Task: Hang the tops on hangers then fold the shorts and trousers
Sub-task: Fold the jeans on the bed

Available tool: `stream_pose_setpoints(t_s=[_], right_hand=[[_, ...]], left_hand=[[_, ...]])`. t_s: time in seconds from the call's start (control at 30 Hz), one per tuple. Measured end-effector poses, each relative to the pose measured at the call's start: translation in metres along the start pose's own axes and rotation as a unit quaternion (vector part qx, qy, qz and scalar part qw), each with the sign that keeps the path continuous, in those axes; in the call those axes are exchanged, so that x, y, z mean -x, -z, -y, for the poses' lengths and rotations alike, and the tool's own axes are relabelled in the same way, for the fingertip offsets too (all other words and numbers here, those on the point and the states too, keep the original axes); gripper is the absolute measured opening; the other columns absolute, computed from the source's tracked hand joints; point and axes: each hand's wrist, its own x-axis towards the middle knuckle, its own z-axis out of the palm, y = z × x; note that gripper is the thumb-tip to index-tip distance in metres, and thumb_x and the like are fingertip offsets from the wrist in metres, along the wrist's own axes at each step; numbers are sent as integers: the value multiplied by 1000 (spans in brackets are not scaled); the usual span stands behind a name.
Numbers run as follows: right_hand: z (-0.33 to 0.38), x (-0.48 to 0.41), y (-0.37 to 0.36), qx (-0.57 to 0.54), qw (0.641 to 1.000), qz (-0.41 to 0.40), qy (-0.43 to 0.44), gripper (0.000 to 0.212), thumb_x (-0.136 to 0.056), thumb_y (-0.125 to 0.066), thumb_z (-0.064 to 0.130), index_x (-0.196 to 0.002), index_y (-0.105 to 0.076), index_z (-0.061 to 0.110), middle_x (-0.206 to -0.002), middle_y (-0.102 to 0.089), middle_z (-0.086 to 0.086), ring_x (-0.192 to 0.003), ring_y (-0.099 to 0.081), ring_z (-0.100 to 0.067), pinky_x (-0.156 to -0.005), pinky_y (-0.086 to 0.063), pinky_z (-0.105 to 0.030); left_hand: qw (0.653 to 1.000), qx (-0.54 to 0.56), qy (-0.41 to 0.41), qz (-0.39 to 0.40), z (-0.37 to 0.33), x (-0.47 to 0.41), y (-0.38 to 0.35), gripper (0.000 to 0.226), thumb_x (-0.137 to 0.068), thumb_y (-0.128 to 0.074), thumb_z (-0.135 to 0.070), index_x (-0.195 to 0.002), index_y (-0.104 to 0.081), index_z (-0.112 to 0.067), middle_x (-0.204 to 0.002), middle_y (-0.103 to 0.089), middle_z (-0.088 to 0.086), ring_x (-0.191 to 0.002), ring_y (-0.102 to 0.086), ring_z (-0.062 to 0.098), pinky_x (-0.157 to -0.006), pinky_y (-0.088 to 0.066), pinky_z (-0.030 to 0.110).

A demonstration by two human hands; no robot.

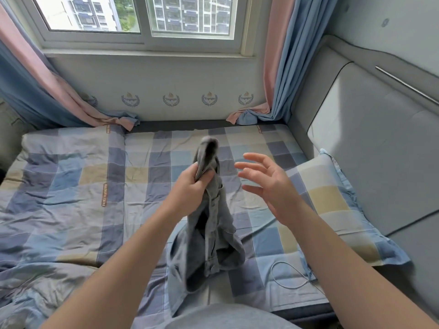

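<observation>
The bed [71, 186] fills most of the view, spread with a checked quilt that gives a wide, soft surface, which suits laying clothes flat for folding. Behind it is a window [142, 20], with curtains [278, 67] hanging down either side so that their ends pool on the bed's far edge, clear of the working area. A pillow [332, 205] in the same checked cloth lies at the right against the padded headboard, also out of the way.

A grey garment [209, 233] hangs in the air over the middle of the bed. It is bunched and twisted, its top end flopping over above the grip and its lower part drooping near the quilt. It has a button and a seam like denim, but crumpled as it is, whether it is shorts, trousers or a top cannot be told. No hanger is in view.

The left hand [190, 186] grips the garment near its upper end, fingers curled round a fold, probably lifting it so that it drops open and shows its shape. The right hand [263, 179] is open just beside it, fingers spread and touching nothing, seemingly poised to catch a second edge.

A thin white cable [285, 274] loops on the quilt near the pillow.
</observation>
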Motion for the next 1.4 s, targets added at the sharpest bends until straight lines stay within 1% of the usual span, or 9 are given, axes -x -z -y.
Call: stream_pose_setpoints(t_s=[0.13, 0.23, 0.4, 0.53, 0.73, 1.0, 1.17, 1.3, 1.4], right_hand=[[2, -2, -11, 212, 970, 47, 109, 77, -81, -72, 40, -145, -33, 55, -155, -33, 20, -142, -30, 1, -114, -31, -31], [7, -11, -13, 266, 952, 95, 119, 82, -84, -77, 30, -150, -33, 46, -159, -30, 13, -147, -24, -8, -121, -24, -43], [12, -19, -9, 255, 946, 187, 73, 44, -83, -80, 17, -123, -60, 20, -117, -66, 6, -118, -58, -8, -106, -44, -36], [11, -19, -7, 252, 945, 183, 98, 20, -82, -80, 12, -86, -61, 14, -77, -62, -2, -73, -56, -14, -71, -48, -33], [4, -8, -14, 215, 959, 99, 159, 33, -83, -77, 21, -71, -54, 42, -66, -55, 19, -62, -49, 0, -63, -40, -14], [5, 6, 1, 124, 974, -22, 189, 25, -87, -76, 9, -78, -53, 17, -68, -56, 13, -66, -54, -5, -62, -46, -18], [-2, 4, 21, 117, 977, -94, 152, 27, -83, -78, 4, -93, -53, 8, -80, -57, 1, -71, -54, -5, -64, -50, -19], [-27, -2, 47, 189, 967, -139, 100, 39, -83, -78, 3, -113, -57, 16, -85, -60, 0, -73, -57, 0, -71, -48, -12], [-51, -8, 62, 311, 937, -152, 38, 23, -86, -76, 10, -106, -68, 15, -88, -65, -4, -85, -61, -15, -80, -50, -27]], left_hand=[[994, -24, -29, 104, -15, 0, 15, 9, -99, -61, -17, -93, -67, -17, -81, -71, -9, -79, -66, 8, -74, -51, 26], [971, -60, -37, 229, -25, 6, 23, 13, -97, -66, -17, -88, -71, -25, -75, -65, -10, -72, -58, 5, -69, -46, 19], [946, -123, -4, 300, -27, 9, 30, 31, -88, -74, -18, -69, -67, -41, -61, -53, -19, -58, -46, 2, -63, -36, 25], [943, -85, 40, 320, -19, 14, 33, 30, -81, -77, -12, -79, -69, -41, -68, -60, -17, -63, -56, 5, -65, -43, 23], [975, -114, 68, 178, 27, 19, 23, 21, -83, -78, -8, -101, -69, -15, -95, -72, 14, -91, -68, 28, -90, -53, 52], [967, -209, 143, 19, 95, 35, -5, 5, -98, -60, -15, -98, -59, -19, -96, -64, 5, -88, -58, 26, -69, -44, 35], [963, -157, 212, -57, 107, 36, 0, 25, -93, -45, 2, -99, -66, -10, -92, -68, 9, -86, -61, 28, -72, -50, 41], [964, -54, 229, -124, 84, 18, 11, 17, -91, -43, 4, -82, -57, 4, -74, -56, 15, -70, -48, 23, -62, -35, 35], [964, 14, 234, -127, 62, 10, 17, 15, -92, -42, 1, -85, -53, 8, -74, -49, 12, -69, -44, 23, -62, -34, 36]])
